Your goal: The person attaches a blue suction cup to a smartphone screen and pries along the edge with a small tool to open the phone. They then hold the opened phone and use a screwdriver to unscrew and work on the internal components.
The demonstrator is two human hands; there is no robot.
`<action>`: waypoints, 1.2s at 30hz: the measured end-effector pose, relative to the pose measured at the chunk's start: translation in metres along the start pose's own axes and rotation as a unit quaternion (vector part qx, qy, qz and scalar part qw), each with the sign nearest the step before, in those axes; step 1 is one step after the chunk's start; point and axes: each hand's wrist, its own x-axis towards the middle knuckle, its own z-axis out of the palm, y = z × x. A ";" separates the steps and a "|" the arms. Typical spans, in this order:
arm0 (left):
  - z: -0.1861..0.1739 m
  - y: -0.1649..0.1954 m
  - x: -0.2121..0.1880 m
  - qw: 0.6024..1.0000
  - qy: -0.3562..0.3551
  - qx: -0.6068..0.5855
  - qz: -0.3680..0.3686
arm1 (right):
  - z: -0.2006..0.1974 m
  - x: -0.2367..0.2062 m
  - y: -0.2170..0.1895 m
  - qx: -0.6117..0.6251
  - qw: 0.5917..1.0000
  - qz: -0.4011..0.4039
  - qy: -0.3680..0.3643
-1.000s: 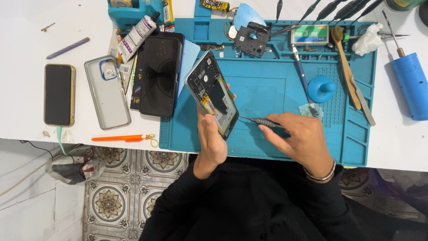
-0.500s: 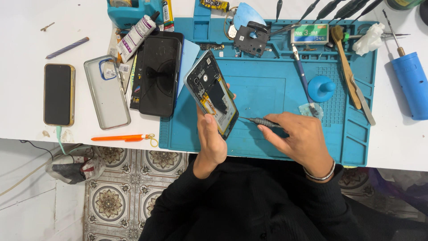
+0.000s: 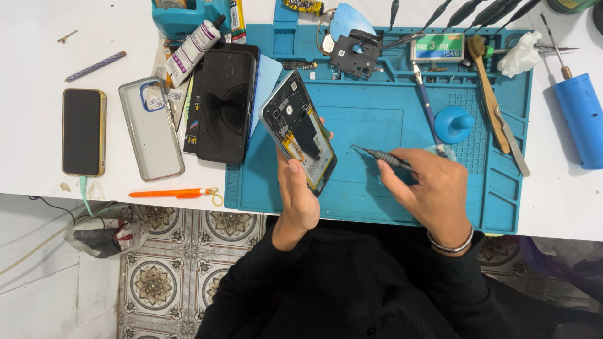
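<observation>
Nearby, black phone (image 3: 226, 103) beside opened phone (image 3: 298, 132).

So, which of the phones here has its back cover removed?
The phone in the left hand: its inner parts show. The gold-edged phone and the black phone lie closed on the table.

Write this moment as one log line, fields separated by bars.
left hand: holds opened phone tilted | right hand: holds screwdriver, tip apart from phone | under: blue mat
</observation>
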 end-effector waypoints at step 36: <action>-0.001 0.005 0.008 0.953 -0.051 -0.262 -0.145 | -0.003 -0.003 0.007 -0.001 0.999 0.032 0.027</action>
